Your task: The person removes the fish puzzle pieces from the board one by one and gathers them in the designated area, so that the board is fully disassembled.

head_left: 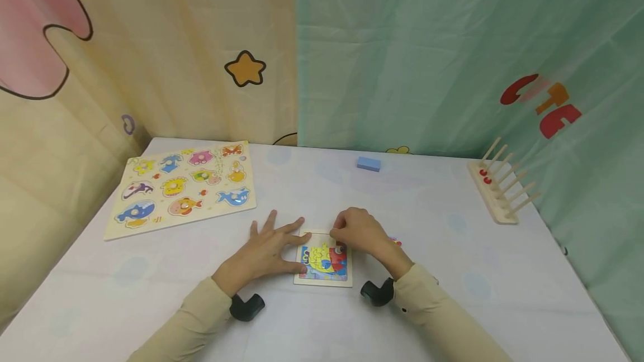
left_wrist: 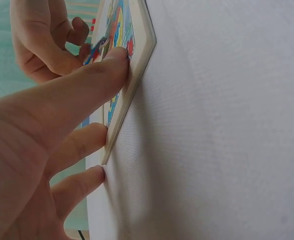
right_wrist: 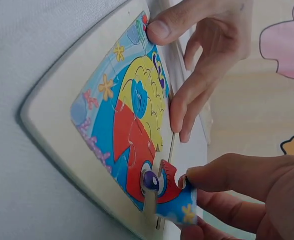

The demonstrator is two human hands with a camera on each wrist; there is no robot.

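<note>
Sitting lower middle in the head view is the puzzle tray [head_left: 327,284], left hand [head_left: 269,251] spread with fingers apart along its left side, thumb on the lower-left corner. Bit farther up, the right hand [head_left: 359,232] has a loose piece [right_wrist: 174,202] pinched and tilted over the tray's upper right, close to the printed eye [right_wrist: 150,181]. From there the tray's pale upper strip [head_left: 320,238] runs left; can't call the piece's long axis.

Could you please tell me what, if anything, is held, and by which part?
The right grip pinches a flat red-and-blue jigsaw piece by its edge.
</note>
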